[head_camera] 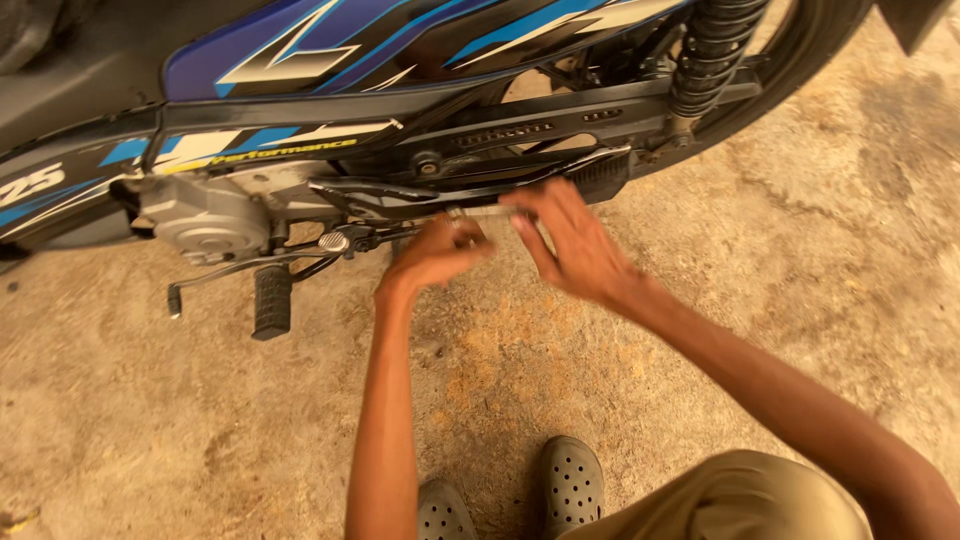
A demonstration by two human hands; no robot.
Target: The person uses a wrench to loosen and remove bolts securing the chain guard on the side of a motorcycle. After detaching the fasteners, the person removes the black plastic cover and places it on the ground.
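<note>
Low against the underside of the motorcycle (pixel 400 60), just beneath the black chain cover (pixel 540 130), your two hands met on a slim metal tool (pixel 490 211) that looked like a wrench or a short bar; motion blur kept me from telling which. Your left hand (pixel 435 255) had its fingers curled closed around the tool's left end, knuckles turned toward you. Your right hand (pixel 575 245) was looser, fingers spread and only partly bent, the fingertips (pixel 520 200) touching the tool's right end near the black footrest (pixel 600 175); whether they truly gripped it I could not tell. The tool lay roughly level, between the hands and close under the frame. To the left, well apart from your hands, sat the grey engine casing (pixel 205 220), the gear lever (pixel 240 268) and a ribbed rubber footpeg (pixel 271 301). Your grey perforated clogs (pixel 570 485) stood on the dusty concrete floor (pixel 800 260).
</note>
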